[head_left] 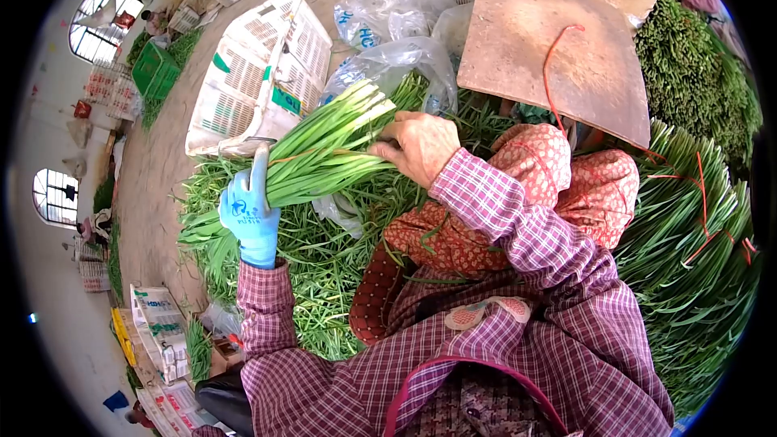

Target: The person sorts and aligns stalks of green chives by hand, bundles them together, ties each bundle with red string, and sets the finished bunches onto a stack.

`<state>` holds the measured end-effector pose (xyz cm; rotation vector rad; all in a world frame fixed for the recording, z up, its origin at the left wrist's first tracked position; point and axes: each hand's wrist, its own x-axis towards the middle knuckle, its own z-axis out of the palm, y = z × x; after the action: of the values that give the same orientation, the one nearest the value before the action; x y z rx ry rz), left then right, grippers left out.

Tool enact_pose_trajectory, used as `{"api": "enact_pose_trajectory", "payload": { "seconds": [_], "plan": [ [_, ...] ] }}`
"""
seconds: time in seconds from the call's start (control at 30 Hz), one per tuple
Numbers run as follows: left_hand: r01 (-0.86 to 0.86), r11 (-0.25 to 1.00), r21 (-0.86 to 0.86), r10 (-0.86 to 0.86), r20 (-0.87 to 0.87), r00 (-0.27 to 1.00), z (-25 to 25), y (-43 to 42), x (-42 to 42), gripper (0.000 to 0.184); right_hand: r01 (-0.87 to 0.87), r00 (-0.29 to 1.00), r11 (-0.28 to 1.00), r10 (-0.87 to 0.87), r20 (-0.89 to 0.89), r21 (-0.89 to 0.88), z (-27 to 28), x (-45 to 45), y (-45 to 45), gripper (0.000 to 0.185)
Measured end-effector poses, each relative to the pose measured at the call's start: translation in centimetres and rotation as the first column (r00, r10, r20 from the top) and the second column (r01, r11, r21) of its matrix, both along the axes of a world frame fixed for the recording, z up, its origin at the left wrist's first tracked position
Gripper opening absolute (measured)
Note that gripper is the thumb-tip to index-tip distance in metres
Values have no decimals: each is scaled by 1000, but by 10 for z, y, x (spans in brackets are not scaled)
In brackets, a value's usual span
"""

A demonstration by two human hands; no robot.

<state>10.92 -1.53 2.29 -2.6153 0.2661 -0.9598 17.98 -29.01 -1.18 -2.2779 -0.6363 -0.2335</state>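
Note:
A bunch of garlic chives (pixel 324 166), long flat green leaves with pale stem ends pointing up and right, lies across the space in front of me. A thin orange-red band shows across it. My left hand (pixel 249 209), in a blue glove, is closed around the leafy lower part from the left. A small dark metal piece (pixel 261 140) sits at its raised fingertip; its kind is unclear. On the bunch's right side my bare right hand (pixel 422 146) is curled, thumb and fingers pinching its edge. Its fingertips are partly hidden.
Loose leaves (pixel 324 283) heap beneath my hands. A white plastic crate (pixel 243 89) stands ahead left, beside clear plastic bags (pixel 396 61). A brown board (pixel 558 57) carries a red cord. Tied chive bundles (pixel 688 275) are stacked at right, darker green bunches (pixel 688 73) behind.

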Motion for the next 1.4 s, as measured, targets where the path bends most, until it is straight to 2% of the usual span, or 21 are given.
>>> {"api": "enact_pose_trajectory", "payload": {
  "seconds": [0.07,0.17,0.2,0.27,0.3,0.4,0.43,0.47,0.53,0.6,0.63,0.73,0.8,0.9,0.93,1.0,1.03,1.1,1.23,1.33,1.4],
  "plan": [
    [-4,1000,-12,4,-24,1000,-1,-2,1,66,12,1000,1000,-12,-25,25,-4,1,2,27],
    [7,1000,7,-7,-27,1000,-2,-4,4,65,32,957,971,38,-286,236,-2,3,1,31],
    [6,1000,7,-6,-27,1000,-3,-5,5,65,31,957,971,38,-286,235,-2,4,2,31],
    [27,1000,-8,-27,-26,999,-6,-5,6,80,46,970,989,-11,-241,143,-3,7,3,42],
    [27,1000,-8,-27,-27,999,-6,-7,6,80,66,975,986,-30,-220,155,-4,9,5,47],
    [1,1000,-11,-2,-51,999,-4,-9,7,79,53,992,968,-23,-127,246,-18,14,3,43],
    [2,1000,-10,-3,-42,999,-5,-7,7,78,109,983,992,-99,-154,61,-19,19,-2,32],
    [0,1000,-9,-1,-33,999,-6,-4,6,77,132,991,990,-130,-23,57,-28,22,-13,24],
    [-26,1000,15,27,-46,999,-5,4,3,74,247,961,939,-269,-61,-241,-17,27,-40,21],
    [-45,998,38,48,-62,997,-5,9,2,72,369,923,869,-302,237,-329,-27,30,-57,19],
    [-39,998,46,42,-59,997,-6,10,2,71,370,923,869,-303,236,-330,-27,28,-57,19],
    [-29,998,54,33,-71,997,-6,5,4,69,145,940,986,-110,322,-87,-7,14,-41,15],
    [-28,998,58,33,-85,996,-5,-1,7,68,80,951,997,-73,300,-12,-8,12,-17,15],
    [24,999,27,-23,-34,999,-5,-10,9,78,9,982,993,14,186,-121,-3,6,-3,18],
    [24,999,28,-23,-32,999,-5,-11,9,78,-59,992,998,62,110,-32,-5,5,-1,18],
    [-11,1000,23,13,-83,996,-6,-10,8,78,-109,993,993,107,39,34,-5,2,-2,18],
    [8,1000,16,-7,-73,997,-8,-9,9,76,-110,993,993,109,37,33,-4,2,-3,18],
    [15,1000,15,-14,-78,997,-7,-11,10,75,-177,953,971,210,-217,159,-2,5,-5,19],
    [63,998,31,-61,-56,997,-11,-15,14,72,-182,948,976,208,-241,123,-5,7,-3,20],
    [83,996,24,-81,-68,994,-7,-20,15,72,-192,927,968,233,-295,161,-13,7,-3,22],
    [103,995,15,-101,-74,992,-8,-21,16,73,-165,959,975,193,-209,146,-16,6,-4,23]
  ]
}}
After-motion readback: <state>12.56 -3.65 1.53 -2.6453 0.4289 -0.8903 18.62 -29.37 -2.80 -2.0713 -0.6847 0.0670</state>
